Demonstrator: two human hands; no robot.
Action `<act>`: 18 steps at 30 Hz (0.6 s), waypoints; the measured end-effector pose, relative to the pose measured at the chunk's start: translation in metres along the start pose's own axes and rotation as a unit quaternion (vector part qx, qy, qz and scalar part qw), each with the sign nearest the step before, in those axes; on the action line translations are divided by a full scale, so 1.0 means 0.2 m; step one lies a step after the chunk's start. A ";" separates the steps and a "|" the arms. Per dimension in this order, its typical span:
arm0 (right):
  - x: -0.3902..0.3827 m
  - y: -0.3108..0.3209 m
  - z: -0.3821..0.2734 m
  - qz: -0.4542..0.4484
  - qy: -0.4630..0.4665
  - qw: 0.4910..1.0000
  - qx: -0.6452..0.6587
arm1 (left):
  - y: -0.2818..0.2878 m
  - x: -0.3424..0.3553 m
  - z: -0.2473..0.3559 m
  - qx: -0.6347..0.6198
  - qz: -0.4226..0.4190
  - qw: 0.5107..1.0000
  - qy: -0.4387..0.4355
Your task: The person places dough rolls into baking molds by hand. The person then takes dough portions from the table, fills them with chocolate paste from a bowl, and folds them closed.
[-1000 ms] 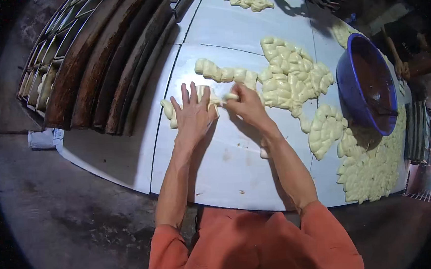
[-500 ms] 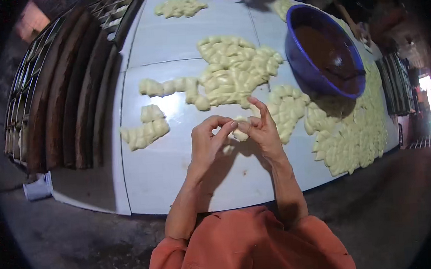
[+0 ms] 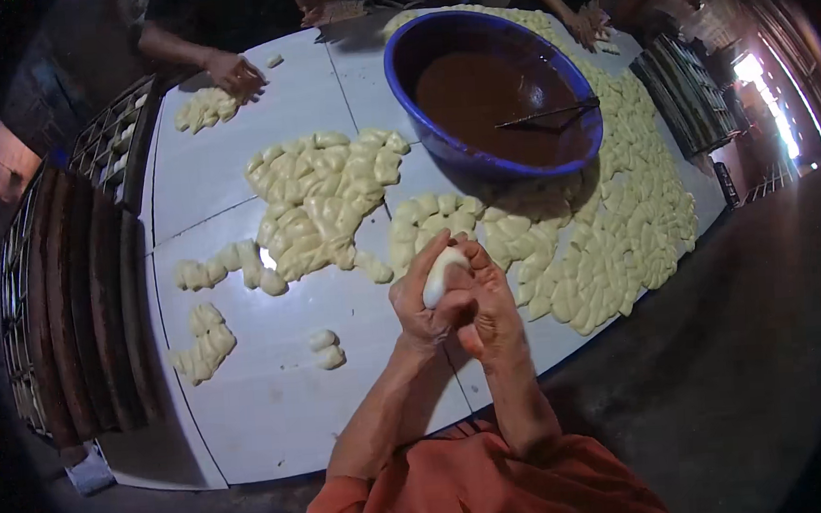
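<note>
Surface [image 3: 251, 421]: white; dough pieces [image 3: 628, 201] crowd its right edge.
Tub [image 3: 456, 152]: blue, holding brown paste, toward the far edge.
Left hand [image 3: 417, 305]: curled around the dough ball's left side.
Right hand [image 3: 493, 310]: closed against its right.
Dough ball [image 3: 441, 277]: gripped between both, above the surface, toward the near edge.

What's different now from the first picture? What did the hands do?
The left hand left the small dough patch and moved right across the table. It and the right hand now cup a white lump. Someone else's hand has come to the far dough pile. The view turned right too. The purple bowl stayed put.
</note>
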State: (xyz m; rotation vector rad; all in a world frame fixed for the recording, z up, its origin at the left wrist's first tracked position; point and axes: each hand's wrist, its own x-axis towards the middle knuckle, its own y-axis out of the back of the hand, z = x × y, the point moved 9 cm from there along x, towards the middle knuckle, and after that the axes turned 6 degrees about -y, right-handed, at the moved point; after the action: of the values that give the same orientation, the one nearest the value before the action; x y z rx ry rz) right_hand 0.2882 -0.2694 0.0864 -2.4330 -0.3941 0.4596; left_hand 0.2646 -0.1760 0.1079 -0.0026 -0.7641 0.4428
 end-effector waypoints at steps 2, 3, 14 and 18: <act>0.03 0.04 -0.08 0.028 -0.006 0.995 0.100 | -0.10 -0.02 -0.08 -0.041 -0.034 0.996 0.065; 0.05 0.01 -0.14 -0.039 -0.022 0.997 0.062 | -0.15 -0.01 -0.10 -0.033 -0.077 0.994 0.077; 0.94 0.41 -0.85 0.056 0.103 0.761 -0.638 | 0.12 -0.18 -0.31 0.026 -0.093 0.917 0.386; 1.09 0.45 -0.61 -0.089 0.006 0.547 -0.832 | 0.21 -0.19 -0.30 0.071 -0.091 0.906 0.408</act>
State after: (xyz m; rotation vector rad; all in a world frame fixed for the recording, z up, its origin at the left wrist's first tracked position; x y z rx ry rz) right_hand 0.5494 -0.3186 0.0715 -4.0417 -1.6515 -0.3345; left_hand 0.2651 -0.1431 0.0321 0.0189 0.0976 0.2752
